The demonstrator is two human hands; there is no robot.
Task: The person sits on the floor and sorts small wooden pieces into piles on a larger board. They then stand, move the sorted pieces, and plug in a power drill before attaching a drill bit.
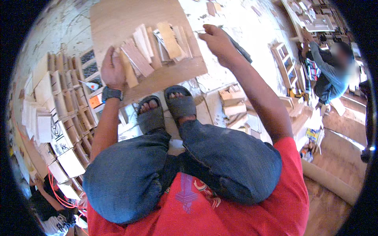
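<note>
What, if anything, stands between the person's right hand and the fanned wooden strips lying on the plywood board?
Nothing visible does. The right hand hovers at the right end of the wooden strips on the plywood board, its fingers close by the nearest strip. The left hand is at the row's far left end, out of the way.

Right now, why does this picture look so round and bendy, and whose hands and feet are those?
The camera sits on a person's head and looks down through a very wide lens, so straight edges bend. The knees in jeans and the feet in grey sandals belong to that person, who is squatting. The left hand rests on small wooden strips spread on a flat plywood board. The right hand touches the far end of the strips. Wooden racks lie on the left. Another person works farther right.
</note>
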